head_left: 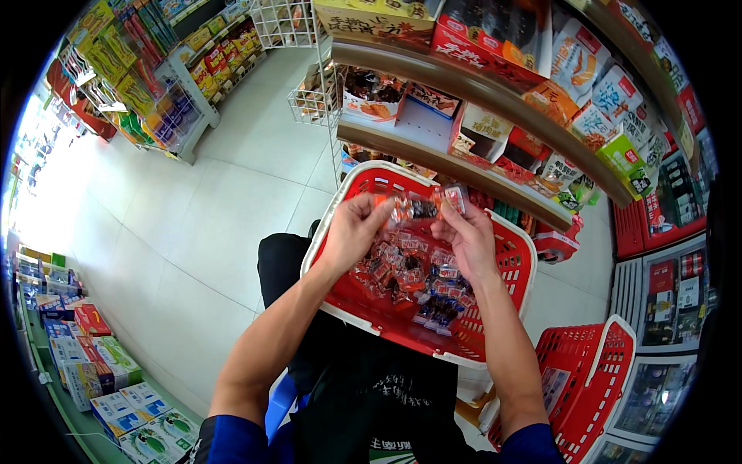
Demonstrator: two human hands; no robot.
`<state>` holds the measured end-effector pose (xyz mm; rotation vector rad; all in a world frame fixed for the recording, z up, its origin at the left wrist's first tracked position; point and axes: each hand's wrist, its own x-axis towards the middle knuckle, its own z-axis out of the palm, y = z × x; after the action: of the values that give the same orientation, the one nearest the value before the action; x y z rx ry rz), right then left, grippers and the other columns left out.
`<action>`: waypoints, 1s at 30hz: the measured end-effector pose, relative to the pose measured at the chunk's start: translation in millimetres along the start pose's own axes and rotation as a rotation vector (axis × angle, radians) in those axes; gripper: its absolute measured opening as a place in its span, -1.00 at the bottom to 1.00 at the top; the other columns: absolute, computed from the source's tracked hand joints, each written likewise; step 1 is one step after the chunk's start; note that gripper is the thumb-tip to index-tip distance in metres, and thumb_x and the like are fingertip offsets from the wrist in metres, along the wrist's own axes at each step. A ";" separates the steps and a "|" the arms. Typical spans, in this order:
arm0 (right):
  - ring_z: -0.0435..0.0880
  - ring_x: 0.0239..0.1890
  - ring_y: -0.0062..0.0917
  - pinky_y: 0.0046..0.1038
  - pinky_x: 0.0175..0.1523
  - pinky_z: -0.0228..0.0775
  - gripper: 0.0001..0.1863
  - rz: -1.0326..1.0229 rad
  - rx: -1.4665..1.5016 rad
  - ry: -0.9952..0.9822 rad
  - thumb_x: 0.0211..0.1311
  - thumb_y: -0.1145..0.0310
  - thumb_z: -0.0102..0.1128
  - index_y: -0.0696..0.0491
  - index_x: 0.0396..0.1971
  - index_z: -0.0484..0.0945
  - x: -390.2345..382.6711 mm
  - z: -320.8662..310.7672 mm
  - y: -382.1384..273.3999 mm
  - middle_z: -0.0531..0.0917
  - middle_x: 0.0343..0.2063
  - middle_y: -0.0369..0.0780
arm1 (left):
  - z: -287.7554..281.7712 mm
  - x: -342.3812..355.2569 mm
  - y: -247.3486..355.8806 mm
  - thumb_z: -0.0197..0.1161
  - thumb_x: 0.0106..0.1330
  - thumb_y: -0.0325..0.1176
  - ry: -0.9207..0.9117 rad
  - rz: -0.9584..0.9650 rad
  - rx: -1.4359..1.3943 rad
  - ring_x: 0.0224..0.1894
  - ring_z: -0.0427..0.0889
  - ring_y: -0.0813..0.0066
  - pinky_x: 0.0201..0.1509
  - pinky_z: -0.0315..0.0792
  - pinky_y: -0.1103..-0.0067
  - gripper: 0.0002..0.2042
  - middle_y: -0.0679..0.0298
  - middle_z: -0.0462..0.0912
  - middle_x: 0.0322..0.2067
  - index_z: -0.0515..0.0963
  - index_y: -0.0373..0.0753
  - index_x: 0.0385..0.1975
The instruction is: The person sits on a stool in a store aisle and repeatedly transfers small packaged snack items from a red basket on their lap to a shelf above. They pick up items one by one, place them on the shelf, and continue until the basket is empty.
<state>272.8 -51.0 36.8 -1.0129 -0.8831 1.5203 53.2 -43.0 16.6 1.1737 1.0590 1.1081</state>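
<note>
Both hands (358, 228) pinch a snack packet (415, 209); its long axis runs left-right.

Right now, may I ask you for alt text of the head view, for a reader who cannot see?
The person's left hand and right hand hold small clear-wrapped packets above a red shopping basket containing more packets. Stocked shop shelves stand ahead; another red basket is at lower right.
</note>
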 end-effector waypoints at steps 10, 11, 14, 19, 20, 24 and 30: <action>0.73 -0.20 -0.58 -0.57 -0.02 0.56 -0.74 -0.644 -0.265 0.071 0.33 0.44 0.29 0.30 -0.08 0.65 110.0 86.7 -39.1 0.75 -0.20 -0.18 | -19.0 95.7 17.5 0.38 0.13 -0.51 0.368 0.921 0.725 0.18 0.47 0.08 0.27 0.34 0.28 -0.47 0.06 0.47 0.13 0.39 -0.32 0.14; 0.73 -0.23 -0.61 -0.59 -0.07 0.56 -0.76 -0.675 -0.304 0.084 0.34 0.46 0.28 0.30 -0.10 0.67 118.4 89.5 -36.0 0.76 -0.23 -0.20 | -17.5 104.8 13.9 0.39 0.04 -0.51 0.363 0.943 0.759 0.27 0.37 -0.06 0.35 0.26 0.19 -0.36 0.03 0.43 0.19 0.36 -0.30 0.21; 0.72 -0.24 -0.65 -0.60 -0.12 0.55 -0.80 -0.786 -0.558 0.087 0.32 0.49 0.27 0.26 -0.13 0.69 137.4 92.7 -30.4 0.78 -0.28 -0.21 | -18.9 120.1 16.9 0.39 0.02 -0.51 0.365 0.948 0.834 0.32 0.34 -0.02 0.40 0.19 0.18 -0.34 0.04 0.41 0.22 0.37 -0.27 0.22; 0.74 -0.30 -0.52 -0.50 -0.12 0.53 -0.77 -1.078 -1.080 -0.030 0.27 0.49 0.28 0.20 -0.10 0.68 172.3 93.5 -47.5 0.76 -0.25 -0.09 | -36.5 143.8 9.8 0.39 0.02 -0.43 0.288 0.949 0.983 0.30 0.37 0.08 0.41 0.18 0.19 -0.41 0.09 0.44 0.20 0.40 -0.27 0.14; 0.74 -0.30 -0.45 -0.46 -0.12 0.53 -0.79 -1.127 -1.123 -0.051 0.27 0.48 0.28 0.19 -0.12 0.68 182.7 94.3 -48.1 0.76 -0.26 -0.09 | -39.7 145.7 8.6 0.39 0.02 -0.42 0.286 0.950 1.008 0.29 0.38 0.09 0.40 0.19 0.19 -0.41 0.09 0.45 0.19 0.41 -0.27 0.13; 0.68 -0.27 -0.14 -0.27 -0.11 0.49 -0.82 -1.148 -1.211 -0.054 0.29 0.38 0.24 0.10 -0.16 0.66 210.4 99.3 -42.5 0.71 -0.33 -0.08 | -39.5 142.0 16.6 0.40 0.03 -0.38 0.280 0.947 1.041 0.23 0.42 0.11 0.31 0.24 0.22 -0.43 0.09 0.47 0.16 0.42 -0.28 0.10; 0.59 -0.12 -0.04 -0.13 0.03 0.40 -0.75 -1.359 -1.390 -0.076 0.31 0.35 0.22 0.06 -0.05 0.60 243.3 108.8 -37.3 0.64 -0.19 0.00 | -39.4 143.6 17.9 0.39 0.06 -0.33 0.240 0.886 1.174 0.23 0.41 0.11 0.24 0.25 0.25 -0.47 0.03 0.48 0.16 0.43 -0.32 0.06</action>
<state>164.8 192.6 74.8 -0.8002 -2.1368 -0.3815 34.0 105.5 24.8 2.6706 1.4796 1.2991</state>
